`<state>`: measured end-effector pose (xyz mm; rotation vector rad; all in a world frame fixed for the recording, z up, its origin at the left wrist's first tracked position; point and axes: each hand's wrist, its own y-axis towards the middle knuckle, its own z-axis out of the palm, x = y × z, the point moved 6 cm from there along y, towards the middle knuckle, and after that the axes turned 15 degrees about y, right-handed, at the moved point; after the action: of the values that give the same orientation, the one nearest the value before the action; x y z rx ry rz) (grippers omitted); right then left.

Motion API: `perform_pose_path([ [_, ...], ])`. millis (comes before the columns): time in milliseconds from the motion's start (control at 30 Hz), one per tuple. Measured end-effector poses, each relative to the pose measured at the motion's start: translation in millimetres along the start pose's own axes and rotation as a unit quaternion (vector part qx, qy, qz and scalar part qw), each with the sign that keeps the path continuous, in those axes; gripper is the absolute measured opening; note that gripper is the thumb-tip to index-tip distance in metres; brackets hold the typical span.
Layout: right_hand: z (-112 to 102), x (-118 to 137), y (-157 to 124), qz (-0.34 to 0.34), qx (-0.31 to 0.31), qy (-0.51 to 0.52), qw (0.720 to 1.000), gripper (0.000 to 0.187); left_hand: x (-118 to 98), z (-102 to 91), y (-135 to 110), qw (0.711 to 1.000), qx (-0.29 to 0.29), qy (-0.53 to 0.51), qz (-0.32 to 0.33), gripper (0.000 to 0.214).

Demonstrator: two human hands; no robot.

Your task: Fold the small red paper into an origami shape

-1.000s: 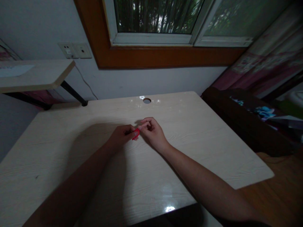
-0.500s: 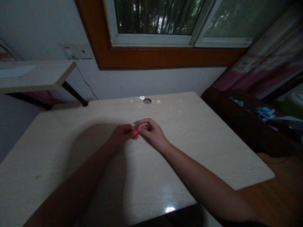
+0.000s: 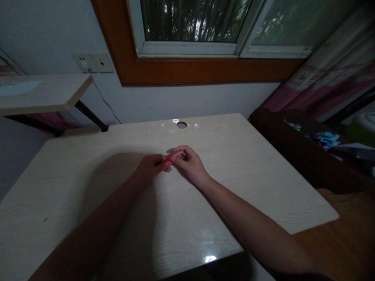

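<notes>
A small red piece [image 3: 168, 158], thin and paper-like, is pinched between my two hands over the middle of the pale desk [image 3: 243, 164]. My left hand [image 3: 150, 166] grips it from the left between thumb and fingers. From the right, my right hand [image 3: 189, 162] holds its other end with thumb and fingertips, the remaining fingers curled. Fingers cover much of the piece, so its full shape is hidden.
A raised shelf [image 3: 43, 93] on black legs stands at the back left, a paper sheet [image 3: 20, 88] on it. A round cable hole [image 3: 181, 125] lies near the desk's back edge. Dark furniture [image 3: 295, 148] with blue items stands at the right, beside a curtain [image 3: 293, 86].
The red piece has turned slightly between my fingers; its lower part, visible before below the left thumb, is now out of sight. Both hands stay in nearly the same place.
</notes>
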<state>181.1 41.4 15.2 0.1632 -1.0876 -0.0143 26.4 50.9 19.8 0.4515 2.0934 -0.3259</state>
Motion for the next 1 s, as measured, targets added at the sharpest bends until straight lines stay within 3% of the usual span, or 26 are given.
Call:
perform_pose_path([
  [233, 2, -3, 1, 0.024, 0.03, 0.007, 0.999, 0.032, 3, -0.8, 0, 1.0, 0.005, -0.009, -0.007, 0.031],
  [667, 2, -4, -2, 0.02, 0.032, -0.03, 0.999, 0.037, 2, 2.3, 1, 1.0, 0.023, -0.003, -0.011, 0.028],
  [1000, 5, 7, -6, -0.01, 0.009, -0.032, 0.999, 0.025, 2, 5.2, 1, 0.998, 0.054, -0.01, 0.009, 0.031],
])
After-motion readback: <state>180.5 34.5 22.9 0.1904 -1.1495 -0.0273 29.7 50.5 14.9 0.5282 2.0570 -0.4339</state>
